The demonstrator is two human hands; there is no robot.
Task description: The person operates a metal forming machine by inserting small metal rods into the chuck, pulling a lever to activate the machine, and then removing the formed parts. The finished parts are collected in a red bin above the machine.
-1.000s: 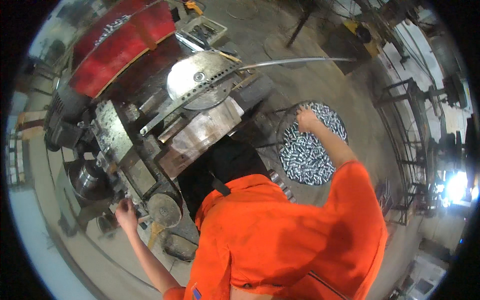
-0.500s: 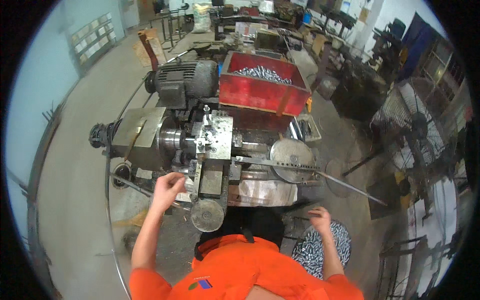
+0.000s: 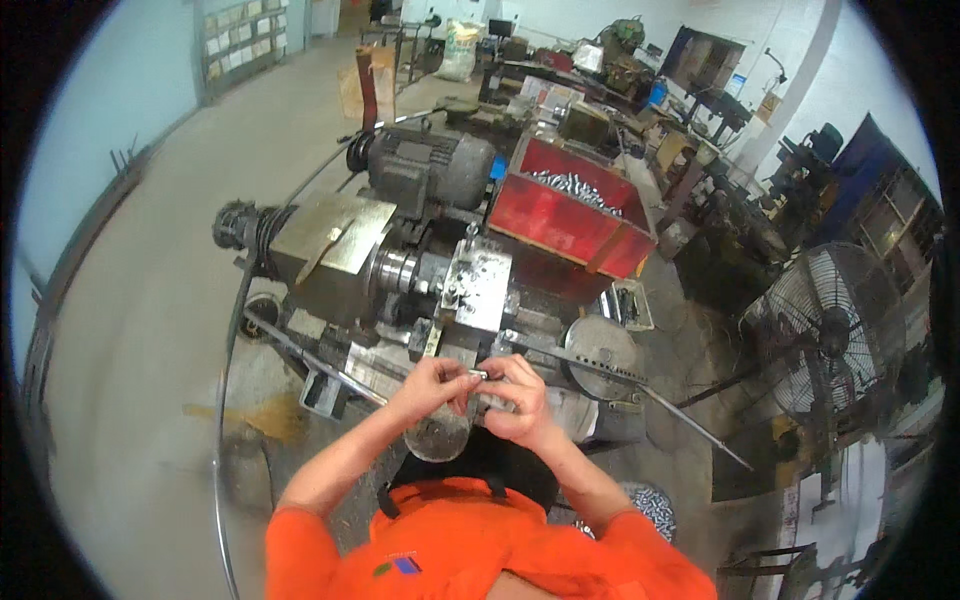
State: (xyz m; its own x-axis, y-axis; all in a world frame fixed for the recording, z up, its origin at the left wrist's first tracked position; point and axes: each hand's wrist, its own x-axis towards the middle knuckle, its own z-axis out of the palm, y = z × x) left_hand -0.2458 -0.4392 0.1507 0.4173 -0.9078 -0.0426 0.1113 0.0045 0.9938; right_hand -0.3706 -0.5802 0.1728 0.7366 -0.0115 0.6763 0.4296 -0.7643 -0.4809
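In front of the small lathe my two hands meet above its near end. The fingers of my left hand (image 3: pixel 438 388) and my right hand (image 3: pixel 516 402) are closed around a small shiny metal part (image 3: pixel 481 375). Much of that part is hidden by the fingertips, and its exact kind cannot be made out. Just beyond the hands sits the lathe's tool carriage (image 3: pixel 482 290), strewn with dark chips. To its left is the bright spindle (image 3: pixel 398 270). Below my left hand shows a round metal disc (image 3: pixel 437 440) on the machine.
A red box (image 3: pixel 570 222) of small metal parts stands behind the carriage, beside an electric motor (image 3: pixel 430 170). A long lever (image 3: pixel 690 425) reaches out right past a round plate (image 3: pixel 600 355). A tub of metal pieces (image 3: pixel 652 510) is by my right forearm; a fan (image 3: pixel 830 330) stands farther right.
My right hand has come up and left from over the tub, and my left hand has moved right to meet it. The head view has turned, shifting the machine rightward.
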